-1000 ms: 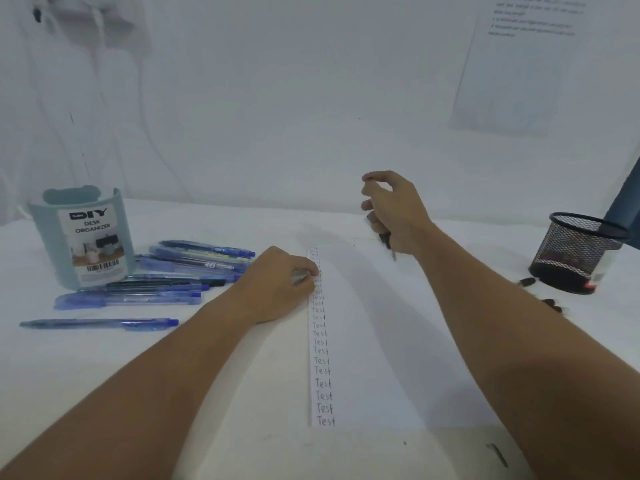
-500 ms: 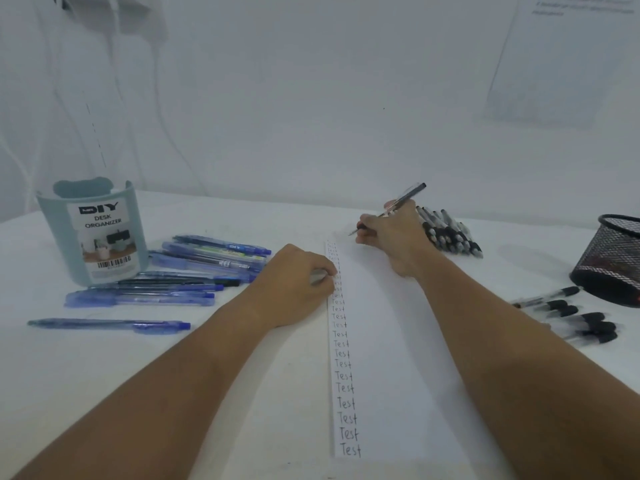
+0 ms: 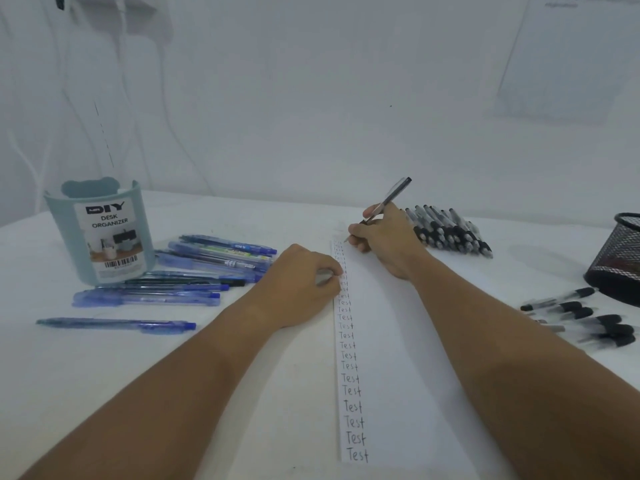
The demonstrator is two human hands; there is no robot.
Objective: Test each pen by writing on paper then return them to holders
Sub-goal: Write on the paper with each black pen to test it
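My right hand (image 3: 384,237) grips the light, rigid pen (image 3: 388,199) low near its tip; my left hand (image 3: 304,282), fingers curled, pins the flimsy paper (image 3: 391,341).

A white table (image 3: 242,393) carries a paper sheet (image 3: 391,358) at its middle. Blue pens (image 3: 194,271) lie beside a teal organizer (image 3: 100,233) on the left. On the right, black pens (image 3: 450,233) lie near a mesh holder (image 3: 620,258).

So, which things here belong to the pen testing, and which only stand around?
Part of the job:
- pen held in the right hand
- paper, steadied by the left hand
- blue pens
- black pens
- loose black pens
- desk organizer
- mesh holder

Only lying about:
- sheet on the wall
- white cables
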